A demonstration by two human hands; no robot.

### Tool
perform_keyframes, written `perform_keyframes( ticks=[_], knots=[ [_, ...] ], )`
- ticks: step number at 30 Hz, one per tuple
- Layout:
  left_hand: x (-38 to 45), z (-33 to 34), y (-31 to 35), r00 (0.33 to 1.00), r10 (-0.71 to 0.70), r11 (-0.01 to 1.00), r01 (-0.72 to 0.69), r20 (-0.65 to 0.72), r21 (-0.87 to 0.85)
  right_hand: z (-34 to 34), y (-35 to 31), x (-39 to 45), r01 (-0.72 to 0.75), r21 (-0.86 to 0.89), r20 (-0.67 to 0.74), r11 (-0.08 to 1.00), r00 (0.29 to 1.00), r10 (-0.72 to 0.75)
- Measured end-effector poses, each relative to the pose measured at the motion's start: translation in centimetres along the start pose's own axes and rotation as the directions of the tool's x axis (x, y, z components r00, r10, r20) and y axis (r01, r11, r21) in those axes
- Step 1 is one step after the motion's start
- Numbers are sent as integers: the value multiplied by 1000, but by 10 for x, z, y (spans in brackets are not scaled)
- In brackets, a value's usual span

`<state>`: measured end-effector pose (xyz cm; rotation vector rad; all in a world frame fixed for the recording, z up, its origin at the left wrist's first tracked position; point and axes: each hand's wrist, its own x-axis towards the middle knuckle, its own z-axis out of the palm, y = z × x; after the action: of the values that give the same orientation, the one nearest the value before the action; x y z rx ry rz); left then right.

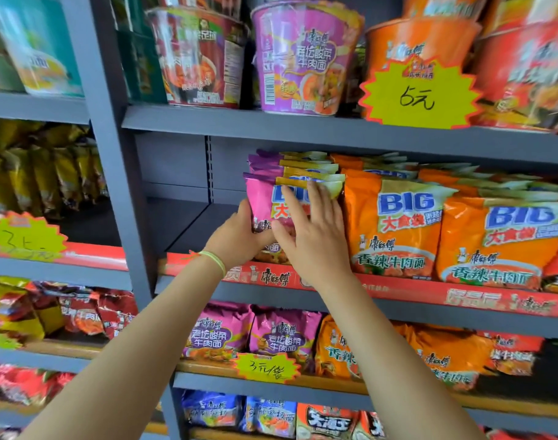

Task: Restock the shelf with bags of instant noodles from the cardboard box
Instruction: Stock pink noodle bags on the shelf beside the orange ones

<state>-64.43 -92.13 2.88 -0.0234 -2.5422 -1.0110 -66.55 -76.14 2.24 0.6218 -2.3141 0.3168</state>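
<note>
A row of purple-pink noodle bags (pixel 261 198) stands upright on the middle shelf (pixel 188 230), just left of the orange BIG bags (pixel 395 223). My left hand (pixel 239 239) grips the lower left side of the front purple bag, thumb across its face. My right hand (pixel 312 230) lies flat on the same bag's front, fingers straight and pointing up. The cardboard box is out of view.
The shelf space left of the purple bags is bare back to the grey panel. Cup noodles (pixel 300 55) and a yellow price tag (pixel 419 93) sit on the shelf above. More noodle bags (pixel 252 335) fill the shelves below. A grey upright post (pixel 112 154) divides the bays.
</note>
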Motion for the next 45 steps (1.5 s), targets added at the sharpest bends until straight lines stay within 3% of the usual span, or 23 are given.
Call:
perform_keyframes(
  ticks=[3, 6, 9, 10, 12, 14, 16, 18, 20, 22, 24, 28, 32, 35, 39, 43, 45],
  knots=[
    [1, -11, 0, 975, -12, 999, 19, 222, -30, 7, 5, -2, 9, -16, 17, 1000, 1000, -9],
    [3, -14, -6, 974, -35, 998, 25, 223, 49, 6, 5, -2, 15, 1, 9, 1000, 1000, -15],
    [-6, -15, -5, 980, -42, 998, 34, 194, 47, -1, -4, -2, 25, 61, -90, 998, 996, -19],
    [-10, -16, -5, 989, -29, 999, 25, 142, 27, -2, -9, -3, 43, 85, -150, 995, 988, -30],
    [-24, -25, -8, 996, 18, 999, -22, -90, -38, -6, -23, -3, 117, 164, -274, 980, 959, -69],
    [-47, -40, -19, 931, 49, 989, -95, -361, -110, -7, -45, -4, 231, 286, -393, 930, 914, -106],
    [-82, -58, -32, 865, -5, 984, -86, -501, -159, -4, -78, -9, 346, 440, -439, 829, 888, -138],
    [-127, -75, -55, 832, -130, 982, 32, -539, -187, 3, -118, -19, 345, 633, -301, 694, 934, -189],
    [-181, -88, -89, 781, -284, 959, 222, -556, -178, 22, -162, -34, 217, 768, 3, 602, 940, -342],
    [-244, -96, -126, 701, -447, 879, 459, -556, -129, 48, -206, -56, 150, 800, 237, 580, 810, -537],
    [-319, -106, -157, 564, -594, 739, 665, -573, -111, 71, -261, -89, 161, 812, 346, 561, 642, -684],
    [-469, -126, -189, 222, -751, 433, 877, -622, -209, 82, -374, -174, 223, 882, 346, 416, 294, -891],
    [-597, -149, -198, -14, -712, 272, 916, -702, -295, 61, -481, -251, 216, 931, 303, 294, -12, -953],
    [-681, -166, -203, -202, -649, 102, 932, -734, -347, 44, -558, -306, 211, 954, 243, 212, -133, -961],
    [-779, -178, -212, -348, -575, -69, 923, -741, -379, 19, -646, -383, 184, 972, 188, 144, -251, -949],
    [-845, -187, -224, -431, -555, -221, 901, -711, -373, 16, -707, -455, 168, 967, 242, 192, -367, -898],
    [-865, -192, -232, -445, -568, -259, 895, -692, -363, 23, -733, -482, 173, 952, 302, 253, -389, -870]
  ],
)
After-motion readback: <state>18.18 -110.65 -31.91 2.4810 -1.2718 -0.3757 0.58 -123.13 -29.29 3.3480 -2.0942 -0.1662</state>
